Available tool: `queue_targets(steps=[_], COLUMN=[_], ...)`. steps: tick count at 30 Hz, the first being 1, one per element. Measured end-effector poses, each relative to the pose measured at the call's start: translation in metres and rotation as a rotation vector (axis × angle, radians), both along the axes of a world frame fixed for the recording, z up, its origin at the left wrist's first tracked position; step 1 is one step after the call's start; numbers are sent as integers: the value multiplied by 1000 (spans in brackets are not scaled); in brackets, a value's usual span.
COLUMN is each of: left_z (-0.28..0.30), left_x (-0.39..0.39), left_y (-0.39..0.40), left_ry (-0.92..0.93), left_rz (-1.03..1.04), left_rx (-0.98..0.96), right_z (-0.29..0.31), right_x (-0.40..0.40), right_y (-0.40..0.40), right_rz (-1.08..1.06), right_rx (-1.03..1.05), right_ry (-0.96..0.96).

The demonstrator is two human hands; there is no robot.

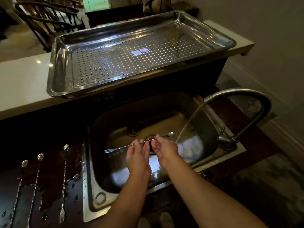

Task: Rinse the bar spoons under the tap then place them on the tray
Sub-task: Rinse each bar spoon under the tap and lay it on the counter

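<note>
Over the steel sink [212, 129], both my hands hold one twisted bar spoon [121, 147] level. My left hand [137, 157] pinches its shaft near the middle and my right hand [166, 149] pinches it nearer the bowl. The fork end points left and the bowl [171, 134] points right, just left of the water stream [187, 124] running from the tap [243, 92]. Three more bar spoons [65, 176] lie on the dark wet counter at the left. The perforated steel tray [62, 69] sits on the white ledge behind the sink with nothing in it.
The tap lever [222, 134] stands at the sink's right rim. A drain [150, 139] lies under my hands. Dark wooden chairs [46, 18] stand beyond the ledge. My feet [156, 221] show below the counter edge.
</note>
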State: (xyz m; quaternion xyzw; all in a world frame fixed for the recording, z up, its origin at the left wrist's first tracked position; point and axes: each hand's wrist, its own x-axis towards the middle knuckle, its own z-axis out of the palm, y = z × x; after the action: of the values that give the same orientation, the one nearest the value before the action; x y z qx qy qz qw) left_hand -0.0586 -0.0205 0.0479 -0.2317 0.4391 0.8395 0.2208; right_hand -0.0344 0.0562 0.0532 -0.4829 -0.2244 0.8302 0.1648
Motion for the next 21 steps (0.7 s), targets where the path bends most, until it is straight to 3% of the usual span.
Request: queue_targets(steps=[21], left_z=[-10], left_x=[0], left_y=[47], left_ry=[-22], left_rz=[-50], left_rx=[-28], right_z=[-9], right_x=[7], right_y=[39], right_rz=[-137], right_rx=[0], right_ry=[-91])
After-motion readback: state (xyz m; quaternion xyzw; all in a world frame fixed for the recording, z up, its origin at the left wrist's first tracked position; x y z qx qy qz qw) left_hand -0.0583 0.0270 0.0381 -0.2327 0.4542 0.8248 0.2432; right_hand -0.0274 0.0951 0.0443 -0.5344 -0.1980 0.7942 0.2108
